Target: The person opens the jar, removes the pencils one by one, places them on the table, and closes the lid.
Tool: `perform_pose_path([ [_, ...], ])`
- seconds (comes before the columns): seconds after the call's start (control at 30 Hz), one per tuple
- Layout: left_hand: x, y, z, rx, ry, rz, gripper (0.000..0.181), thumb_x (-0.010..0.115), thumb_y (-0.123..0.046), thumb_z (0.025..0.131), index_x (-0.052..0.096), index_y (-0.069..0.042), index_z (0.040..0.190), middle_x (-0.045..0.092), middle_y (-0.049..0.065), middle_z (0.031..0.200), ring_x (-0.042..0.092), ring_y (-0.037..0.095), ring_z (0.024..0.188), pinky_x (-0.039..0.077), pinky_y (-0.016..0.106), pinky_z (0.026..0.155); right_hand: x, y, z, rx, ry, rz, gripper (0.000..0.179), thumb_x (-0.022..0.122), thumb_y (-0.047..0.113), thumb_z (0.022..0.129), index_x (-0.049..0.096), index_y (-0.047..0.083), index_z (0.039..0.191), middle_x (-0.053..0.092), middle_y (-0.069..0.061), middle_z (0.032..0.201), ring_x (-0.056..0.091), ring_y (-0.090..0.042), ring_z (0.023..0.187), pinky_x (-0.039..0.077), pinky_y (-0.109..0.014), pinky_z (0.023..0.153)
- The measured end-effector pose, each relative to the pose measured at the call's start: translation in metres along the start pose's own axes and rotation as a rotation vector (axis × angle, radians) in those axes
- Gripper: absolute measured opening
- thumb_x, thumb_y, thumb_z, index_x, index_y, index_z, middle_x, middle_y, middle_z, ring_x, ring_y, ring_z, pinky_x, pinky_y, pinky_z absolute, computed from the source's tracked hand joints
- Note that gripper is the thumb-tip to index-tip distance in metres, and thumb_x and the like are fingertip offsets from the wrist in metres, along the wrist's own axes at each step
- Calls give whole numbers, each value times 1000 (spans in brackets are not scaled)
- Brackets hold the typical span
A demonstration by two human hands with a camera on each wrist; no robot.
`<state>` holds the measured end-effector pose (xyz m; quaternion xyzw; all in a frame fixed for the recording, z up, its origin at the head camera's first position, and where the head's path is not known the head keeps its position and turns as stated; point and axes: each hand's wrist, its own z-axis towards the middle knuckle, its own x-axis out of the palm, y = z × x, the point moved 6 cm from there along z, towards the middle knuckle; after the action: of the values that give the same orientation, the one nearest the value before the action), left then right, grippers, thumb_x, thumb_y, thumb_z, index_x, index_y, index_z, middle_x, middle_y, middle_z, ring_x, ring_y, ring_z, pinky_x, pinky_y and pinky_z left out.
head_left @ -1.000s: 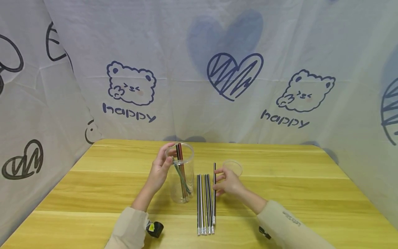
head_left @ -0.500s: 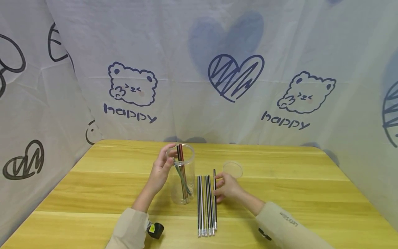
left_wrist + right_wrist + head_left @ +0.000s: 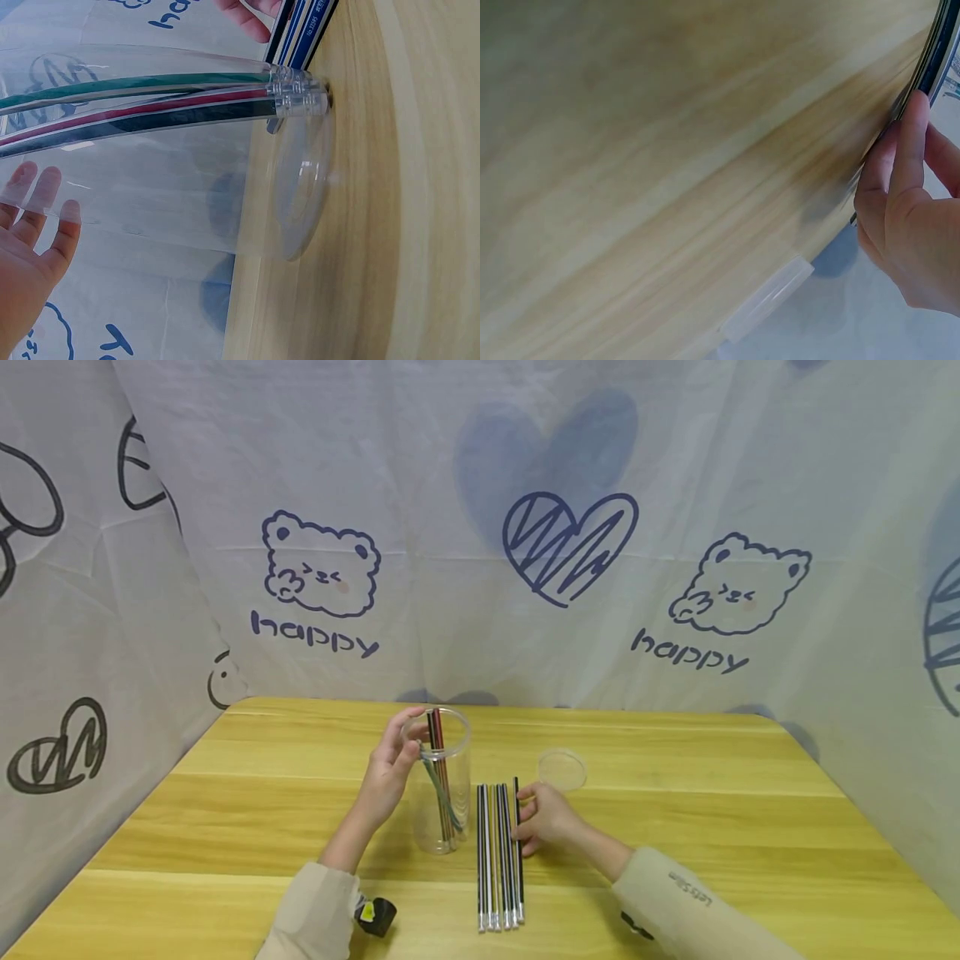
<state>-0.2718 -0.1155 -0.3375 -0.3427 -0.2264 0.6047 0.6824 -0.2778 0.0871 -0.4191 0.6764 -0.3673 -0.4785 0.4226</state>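
Observation:
My left hand (image 3: 387, 768) curls round the upper left side of a tall clear plastic cup (image 3: 467, 785), which stands upright. Inside lean a few pencils, a green one (image 3: 150, 89), a red one (image 3: 180, 103) and a dark one (image 3: 180, 122). To the cup's right lies a row of several striped pencils (image 3: 489, 860), silver ends toward me. At the row's right edge, my right hand (image 3: 553, 817) pinches one dark pencil (image 3: 520, 885) between thumb and fingers. It lies almost level with the others. In the right wrist view the fingertips (image 3: 915, 109) touch this pencil.
A clear round lid (image 3: 562, 769) lies flat beyond my right hand. The wooden table (image 3: 712, 793) extends to both sides, with a printed cloth (image 3: 465, 643) hanging behind it. A black strap device (image 3: 375, 916) sits at my left cuff.
My right hand has drawn the dark pencil toward me, bringing its silver end nearly in line with the row. My left hand stays on the cup.

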Motion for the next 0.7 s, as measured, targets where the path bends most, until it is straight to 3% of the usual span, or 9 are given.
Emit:
perform_pose_path([
  [0.7,0,-1,0,1,-4,10,56,39,-44,93,32,-1,129,49,29,117,50,17,103,35,55,87,3,2,-2,-12,-11,-90,46,62,-21,66,45,-15,108,48,-16,80,53,-18,49,50,-30,46],
])
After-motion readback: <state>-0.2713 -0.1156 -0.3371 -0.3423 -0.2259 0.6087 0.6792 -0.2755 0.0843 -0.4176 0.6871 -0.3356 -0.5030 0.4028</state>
